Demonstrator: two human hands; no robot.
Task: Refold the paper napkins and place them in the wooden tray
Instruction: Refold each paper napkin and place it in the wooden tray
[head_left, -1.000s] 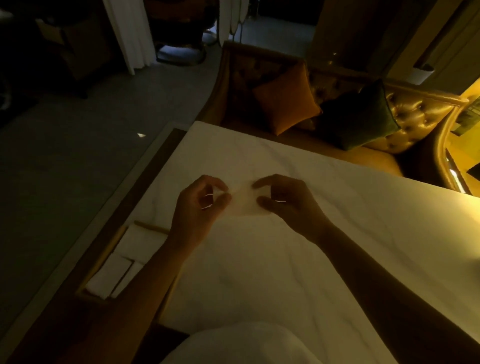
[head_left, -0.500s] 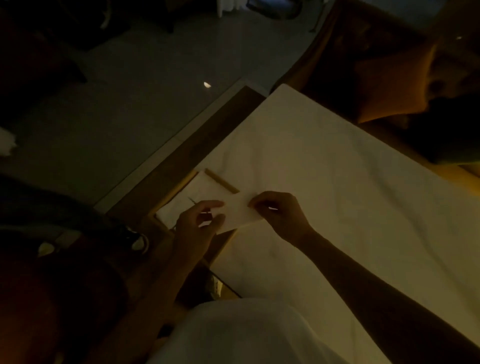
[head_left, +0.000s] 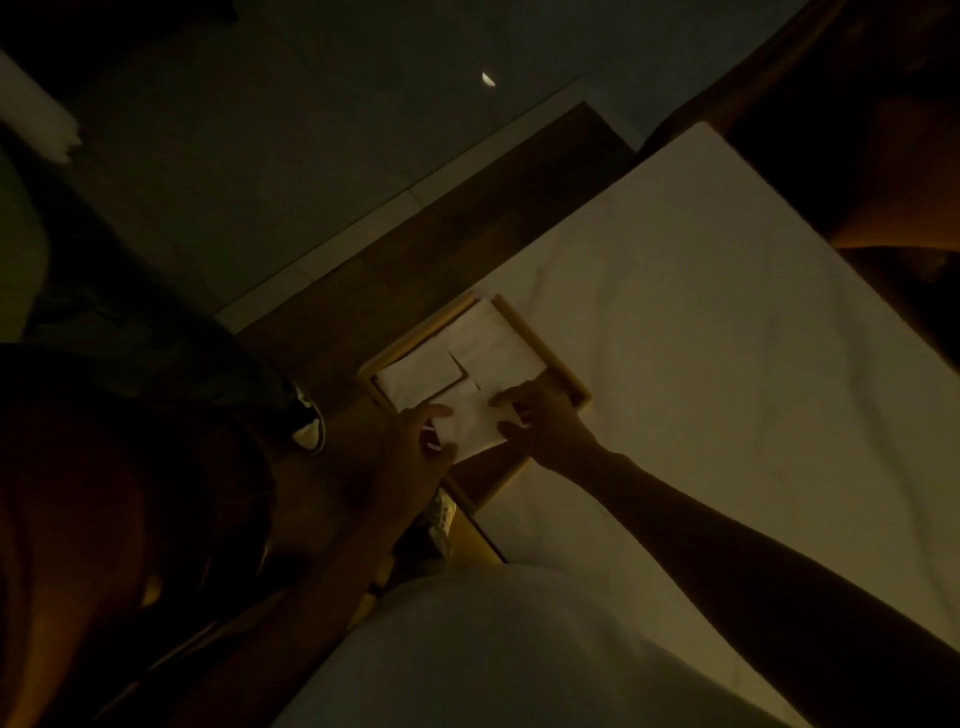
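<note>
A wooden tray (head_left: 540, 340) sits at the left edge of the white marble table (head_left: 701, 332). Inside it lie white folded napkins (head_left: 467, 358). A folded paper napkin (head_left: 472, 423) hangs over the tray's near end, held at both sides. My left hand (head_left: 415, 441) pinches its left edge between thumb and fingers. My right hand (head_left: 535, 415) pinches its right edge, fingers curled onto the paper. The scene is very dim, so the finger detail is faint.
A dark wooden strip (head_left: 415, 249) borders the table on the left, with grey floor (head_left: 260, 156) beyond. A shoe (head_left: 306, 421) shows below left of the tray. My white garment (head_left: 493, 649) fills the bottom centre. A sofa (head_left: 883, 156) stands at top right.
Both hands carried the folded napkin from above the table's middle leftward to the tray. The camera swung left and down, bringing the tray under the hands.
</note>
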